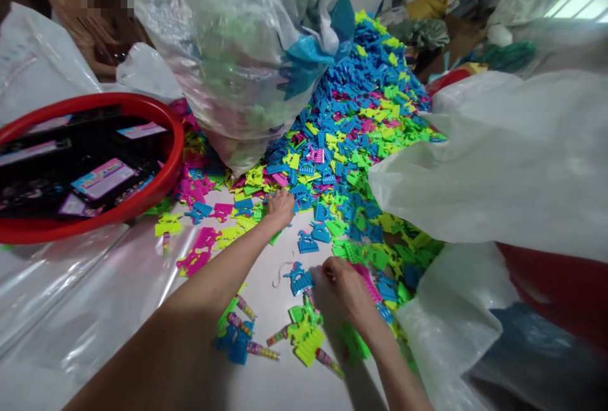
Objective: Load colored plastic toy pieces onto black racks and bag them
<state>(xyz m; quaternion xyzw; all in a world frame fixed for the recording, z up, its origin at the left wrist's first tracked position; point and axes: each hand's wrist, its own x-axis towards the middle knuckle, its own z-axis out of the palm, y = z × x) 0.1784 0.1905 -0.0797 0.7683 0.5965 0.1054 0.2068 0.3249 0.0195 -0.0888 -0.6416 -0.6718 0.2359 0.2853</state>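
My left hand (281, 207) reaches to the near edge of a big heap of small flat plastic pieces (332, 113), blue, yellow, green and pink. Its fingers are bent down among the pieces, and their tips are hidden. My right hand (344, 281) is curled over the white surface, thumb and fingers together; whatever they hold, if anything, does not show. Just left of it lies a blue plastic piece (301, 279) with slots. Closer to me are a yellow piece (306, 342) and several slim tubes of coloured candies (263, 351), some touching the pieces.
A red basin (178, 145) at left holds black packs with printed labels (104, 178). A full translucent bag (237, 63) stands behind my left hand. White plastic sheeting (498, 164) bulges in from the right. Another person's arm (80, 25) shows at upper left.
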